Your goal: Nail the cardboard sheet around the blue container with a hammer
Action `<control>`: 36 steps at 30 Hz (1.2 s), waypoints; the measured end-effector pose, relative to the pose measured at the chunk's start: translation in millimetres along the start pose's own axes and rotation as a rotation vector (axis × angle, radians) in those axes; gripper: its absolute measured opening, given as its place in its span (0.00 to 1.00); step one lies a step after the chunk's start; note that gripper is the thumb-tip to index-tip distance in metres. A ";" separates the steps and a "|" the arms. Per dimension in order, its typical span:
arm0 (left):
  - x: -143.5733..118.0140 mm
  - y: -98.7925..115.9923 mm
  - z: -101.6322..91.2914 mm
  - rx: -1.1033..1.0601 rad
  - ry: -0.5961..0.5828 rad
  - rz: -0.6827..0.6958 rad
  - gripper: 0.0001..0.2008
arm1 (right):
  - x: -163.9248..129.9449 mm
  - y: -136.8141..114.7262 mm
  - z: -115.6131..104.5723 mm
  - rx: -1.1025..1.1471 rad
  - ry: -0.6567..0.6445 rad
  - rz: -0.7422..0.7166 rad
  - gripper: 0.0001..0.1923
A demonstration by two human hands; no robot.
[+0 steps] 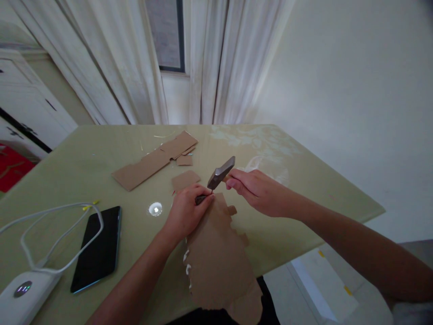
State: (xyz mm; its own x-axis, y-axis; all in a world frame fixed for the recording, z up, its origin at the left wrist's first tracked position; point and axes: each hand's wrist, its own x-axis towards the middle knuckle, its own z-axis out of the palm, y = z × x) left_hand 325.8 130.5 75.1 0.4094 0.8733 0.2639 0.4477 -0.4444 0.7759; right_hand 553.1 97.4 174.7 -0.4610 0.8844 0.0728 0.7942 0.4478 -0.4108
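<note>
My right hand [252,187] is closed round the short visible part of a hammer's handle. The hammer's grey metal head [221,173] is tilted, its lower end just above my left fingertips. My left hand [189,207] is closed at the top edge of a brown cardboard piece [219,253], pinching a small dark object [201,198] whose kind I cannot make out. A thin reddish pin [212,192], perhaps a nail, shows between the hammer head and my left thumb. White glue-like blobs [188,269] line the cardboard's left edge, and its lower end overhangs the table.
A long cardboard strip [155,160] and a smaller cardboard scrap [185,179] lie beyond my hands. To the left are a black tablet-like device [98,248], a white power bank [29,295] and a looped white cable [64,271]. The table's right edge [324,246] slopes past my right arm.
</note>
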 end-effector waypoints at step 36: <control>0.7 2.1 0.2 0.089 -0.022 0.039 0.07 | 3.6 -8.3 -10.7 -0.098 -0.112 0.042 0.19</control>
State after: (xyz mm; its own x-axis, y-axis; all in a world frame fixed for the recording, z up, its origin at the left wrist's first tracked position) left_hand 327.2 130.2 76.8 0.4452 0.8507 0.2796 0.4991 -0.4950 0.7113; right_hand 549.1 98.3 188.1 -0.4630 0.8851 -0.0466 0.8463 0.4258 -0.3201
